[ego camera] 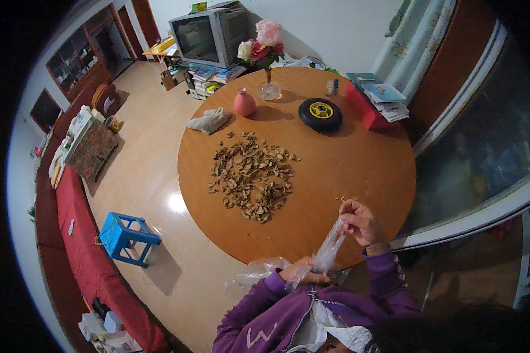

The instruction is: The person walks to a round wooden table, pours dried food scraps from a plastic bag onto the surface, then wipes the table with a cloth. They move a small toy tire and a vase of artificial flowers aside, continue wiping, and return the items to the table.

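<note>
My left hand (pixel 307 271) is closed around the gathered middle of a clear plastic bag (pixel 329 247), close to my chest at the table's front edge. With its fingertips, my right hand (pixel 360 225) pinches the bag's drawn-up end, above and to the right of the left. The bag's loose part (pixel 256 271) hangs out to the left over the floor. A loose heap of dried brown pieces (pixel 251 176), perhaps slices or husks, is spread on the round wooden table (pixel 335 167). Several small pale bits (pixel 349 198) lie just beyond my right fingers.
Toward the table's far side are a grey cloth (pixel 210 121), a pink vase (pixel 244 103), a glass vase of flowers (pixel 269 90), a black wheel with a yellow hub (pixel 320 114) and a red box (pixel 366 108) under papers. A blue plastic stool (pixel 126 238) stands left.
</note>
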Demonstrator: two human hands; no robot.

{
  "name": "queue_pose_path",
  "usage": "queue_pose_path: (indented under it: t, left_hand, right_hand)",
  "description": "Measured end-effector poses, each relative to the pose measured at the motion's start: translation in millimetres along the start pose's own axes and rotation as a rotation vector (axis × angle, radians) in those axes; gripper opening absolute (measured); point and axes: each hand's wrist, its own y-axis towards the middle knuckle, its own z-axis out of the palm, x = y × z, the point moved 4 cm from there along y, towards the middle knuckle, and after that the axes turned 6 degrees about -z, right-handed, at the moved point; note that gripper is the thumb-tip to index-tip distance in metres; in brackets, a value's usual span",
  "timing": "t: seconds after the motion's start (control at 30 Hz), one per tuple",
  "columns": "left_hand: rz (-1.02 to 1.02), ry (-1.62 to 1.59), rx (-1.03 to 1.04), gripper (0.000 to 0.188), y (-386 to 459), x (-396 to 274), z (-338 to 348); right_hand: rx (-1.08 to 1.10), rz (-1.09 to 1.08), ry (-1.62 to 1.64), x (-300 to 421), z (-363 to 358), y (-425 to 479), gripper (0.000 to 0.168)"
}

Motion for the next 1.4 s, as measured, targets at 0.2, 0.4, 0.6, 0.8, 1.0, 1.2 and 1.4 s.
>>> queue_pose_path:
  t: [0.2,0.4,0.6,0.8,1.0,1.2,1.4]
  left_hand:
    - [0.206,-0.532,-0.507,0.030,1,-2,-67]
    - [0.348,1.321,-1.102,0.028,-32,-68,-77]
    - [0.490,0.822,-1.013,0.030,-29,-63,-87]
    - [0.427,-0.151,-0.496,0.036,-13,-28,-79]
    - [0.312,0.220,-0.114,0.025,-7,-38,-27]
    - [0.357,0.622,-0.558,0.021,-14,-27,-38]
    - [0.479,0.720,-0.513,0.024,-9,1,-29]
  right_hand:
    - [-0.065,-0.083,0.020,-2,-15,-2,0.010]
    - [-0.163,-0.042,0.171,-34,-32,-9,0.010]
    - [-0.120,0.020,0.187,-67,-34,-24,0.009]
    - [-0.064,0.329,0.370,-130,-13,-51,0.012]
    - [0.062,0.095,0.309,-111,-32,-30,0.010]
    - [-0.012,0.014,-0.091,-72,-19,-27,0.011]
    - [0.133,0.094,0.143,-61,20,-39,0.021]
